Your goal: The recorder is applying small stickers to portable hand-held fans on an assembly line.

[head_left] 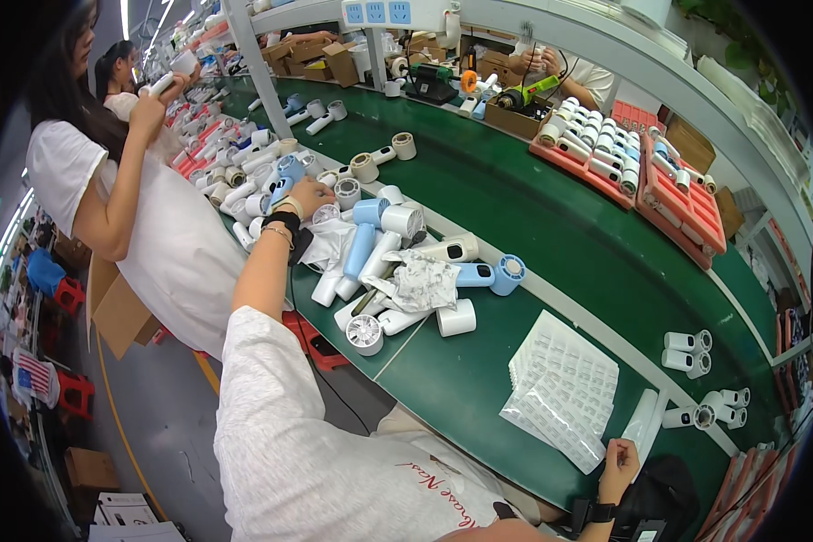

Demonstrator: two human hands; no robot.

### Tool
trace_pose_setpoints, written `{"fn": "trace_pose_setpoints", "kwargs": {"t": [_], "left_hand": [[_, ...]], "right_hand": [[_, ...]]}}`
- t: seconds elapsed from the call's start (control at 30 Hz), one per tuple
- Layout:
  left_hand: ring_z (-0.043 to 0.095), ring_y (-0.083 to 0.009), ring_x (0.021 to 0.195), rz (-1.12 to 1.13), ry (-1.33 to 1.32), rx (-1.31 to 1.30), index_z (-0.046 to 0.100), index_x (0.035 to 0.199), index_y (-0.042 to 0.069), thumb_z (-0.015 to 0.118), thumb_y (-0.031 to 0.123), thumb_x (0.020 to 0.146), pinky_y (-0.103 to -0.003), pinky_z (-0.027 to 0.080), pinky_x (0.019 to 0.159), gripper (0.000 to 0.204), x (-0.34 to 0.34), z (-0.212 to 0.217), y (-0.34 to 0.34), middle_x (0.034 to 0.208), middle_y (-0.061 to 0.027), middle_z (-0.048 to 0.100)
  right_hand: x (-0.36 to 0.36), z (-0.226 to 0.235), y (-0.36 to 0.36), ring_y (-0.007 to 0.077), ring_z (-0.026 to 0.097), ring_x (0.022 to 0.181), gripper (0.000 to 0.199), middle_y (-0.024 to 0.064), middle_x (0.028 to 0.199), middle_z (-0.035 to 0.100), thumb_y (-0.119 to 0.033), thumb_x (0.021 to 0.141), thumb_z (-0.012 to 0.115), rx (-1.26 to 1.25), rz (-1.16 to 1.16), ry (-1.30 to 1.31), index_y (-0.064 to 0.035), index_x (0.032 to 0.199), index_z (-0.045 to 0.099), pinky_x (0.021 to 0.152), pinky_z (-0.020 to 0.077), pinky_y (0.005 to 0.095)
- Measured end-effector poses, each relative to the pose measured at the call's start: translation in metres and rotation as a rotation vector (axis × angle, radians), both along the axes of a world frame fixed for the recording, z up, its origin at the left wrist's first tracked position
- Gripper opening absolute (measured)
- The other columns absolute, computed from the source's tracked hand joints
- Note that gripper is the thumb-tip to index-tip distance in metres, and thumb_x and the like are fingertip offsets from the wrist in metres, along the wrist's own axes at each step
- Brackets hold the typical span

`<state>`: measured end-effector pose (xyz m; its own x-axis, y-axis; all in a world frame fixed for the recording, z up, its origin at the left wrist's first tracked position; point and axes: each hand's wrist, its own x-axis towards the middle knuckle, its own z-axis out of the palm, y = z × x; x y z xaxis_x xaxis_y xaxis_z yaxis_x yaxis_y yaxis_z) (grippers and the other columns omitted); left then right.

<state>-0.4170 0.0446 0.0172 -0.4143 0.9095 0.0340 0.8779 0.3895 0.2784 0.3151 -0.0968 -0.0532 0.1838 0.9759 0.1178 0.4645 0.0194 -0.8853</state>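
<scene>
My left hand (309,198) stretches out over a crowded pile of handheld fans, its fingers spread among white and blue fan heads. Just beyond it is a blue fan (290,168); a round white fan head (347,191) lies beside the fingertips. Closer to me are a light-blue fan handle (359,250), a crumpled patterned white bag (422,281) and a white fan head with visible blades (364,333). My right hand (619,466) is curled at the table's near right edge, beside a white plastic strip (642,422). Whatever its fingers hold is hidden.
Sheets of white labels (565,379) lie on the green table, left of my right hand. White fans (686,350) stand farther right. Pink trays (684,203) hold fan parts across the belt. A person in white (144,199) stands at left, holding a white part.
</scene>
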Motion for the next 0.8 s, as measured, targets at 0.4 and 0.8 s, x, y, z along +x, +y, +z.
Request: {"fn": "trace_pose_setpoints", "kwargs": {"t": [0.4,0.8], "left_hand": [[0.051,-0.0325,0.112,-0.206,-0.136,0.304,0.067,0.101,0.011,0.064,0.023,0.083,-0.037,0.039,0.099,0.022,-0.017,0.009,-0.019,0.113,-0.0147,0.056],[0.052,-0.0303,0.110,-0.739,0.107,0.395,0.060,0.107,0.011,0.070,0.026,0.075,-0.040,0.038,0.094,0.037,0.223,0.051,-0.080,0.118,-0.0123,0.055]], "right_hand": [[-0.001,0.002,-0.003,0.0049,0.044,0.061,0.009,-0.0015,0.070,0.053,-0.006,0.087,0.062,-0.014,0.008,-0.009,0.0008,0.084,0.059,0.057,0.0358,0.0196],[-0.005,0.009,0.001,0.0053,0.046,0.061,0.009,-0.0014,0.066,0.054,-0.007,0.086,0.063,-0.017,-0.008,-0.044,0.0011,0.083,0.060,0.057,0.0375,0.0205]]}}
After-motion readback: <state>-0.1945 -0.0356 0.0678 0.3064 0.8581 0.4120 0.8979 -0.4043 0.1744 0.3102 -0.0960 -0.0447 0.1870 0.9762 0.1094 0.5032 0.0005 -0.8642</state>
